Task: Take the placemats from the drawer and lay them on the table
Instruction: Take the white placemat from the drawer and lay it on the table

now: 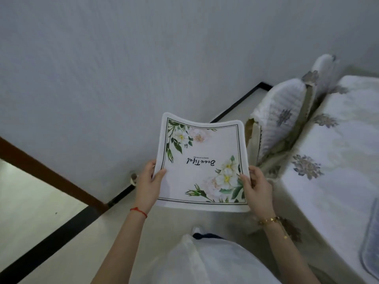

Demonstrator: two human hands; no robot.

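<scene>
A white placemat (202, 162) with green-and-white flower prints, a dark line border and upside-down script hangs in the air in front of me, its far edge curling upward. My left hand (148, 183) grips its left edge, thumb on top. My right hand (255, 187) grips its right edge near the flowers. The table (336, 171), covered by a white cloth with grey flower motifs, lies to the right. No drawer is in view.
A chair (281, 124) with a white quilted cover stands pushed against the table's left side. A pale wall with a black baseboard (235, 104) fills the upper view. A brown door frame (51, 175) crosses lower left. A bluish mat (372, 238) lies on the table at right.
</scene>
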